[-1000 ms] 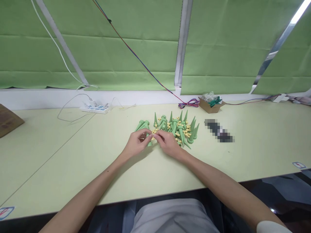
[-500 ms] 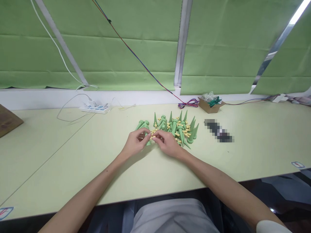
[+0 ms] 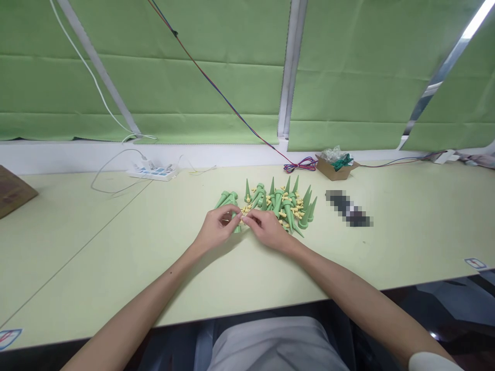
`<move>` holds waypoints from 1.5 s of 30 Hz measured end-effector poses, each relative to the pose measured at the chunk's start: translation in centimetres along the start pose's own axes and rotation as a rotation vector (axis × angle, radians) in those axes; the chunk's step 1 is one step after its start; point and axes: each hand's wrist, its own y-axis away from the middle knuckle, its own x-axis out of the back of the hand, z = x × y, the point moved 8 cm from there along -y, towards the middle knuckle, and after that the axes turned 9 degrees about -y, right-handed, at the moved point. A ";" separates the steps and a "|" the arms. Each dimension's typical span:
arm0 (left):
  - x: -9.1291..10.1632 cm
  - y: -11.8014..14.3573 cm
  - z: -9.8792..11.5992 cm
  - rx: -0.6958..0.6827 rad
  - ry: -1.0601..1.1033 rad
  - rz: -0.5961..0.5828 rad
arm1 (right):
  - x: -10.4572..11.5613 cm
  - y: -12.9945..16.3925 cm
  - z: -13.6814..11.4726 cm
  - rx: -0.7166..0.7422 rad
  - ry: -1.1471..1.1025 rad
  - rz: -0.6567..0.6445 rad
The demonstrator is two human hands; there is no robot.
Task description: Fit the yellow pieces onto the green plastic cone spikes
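a green cone-shaped spike [image 3: 234,225] is pinched in the left hand [image 3: 217,229], its body mostly hidden behind the curled fingers, at the near left edge of a pile of like green spikes and small yellow pieces [image 3: 279,204] lying at the middle of the pale table [image 3: 116,247]. the right hand [image 3: 267,229] is set just beside the left, fingertips meeting it at a small yellow piece [image 3: 243,218] held between thumb and forefinger; whether the piece touches the spike cannot be told. a smaller group of green spikes [image 3: 227,198] is seen at 12 o'clock from the left hand, near it. a white power strip [image 3: 151,172] lies at 10 o'clock from the hands, well apart; an open cardboard box [image 3: 335,166] with green and clear contents stands at 2 o'clock, near the sill.
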 end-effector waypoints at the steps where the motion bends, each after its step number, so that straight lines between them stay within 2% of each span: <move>1: 0.0 0.0 0.0 0.000 0.001 0.002 | 0.0 0.0 0.0 -0.003 0.009 0.001; 8: 0.4 -0.1 0.1 0.041 0.034 0.016 | 0.2 -0.1 0.0 -0.032 -0.011 0.011; 17: 0.4 -0.1 0.1 0.046 0.042 0.011 | 0.2 -0.1 -0.7 0.059 -0.013 -0.014; 30: 0.2 0.0 0.3 -0.008 -0.009 0.025 | 0.1 -0.1 0.1 0.002 0.051 -0.001; 36: 0.0 0.0 0.3 -0.003 0.006 0.006 | 0.2 -0.1 0.4 -0.040 0.058 0.002; 45: 0.8 -0.2 0.1 0.033 0.029 0.061 | 0.2 0.0 0.3 -0.065 -0.011 0.001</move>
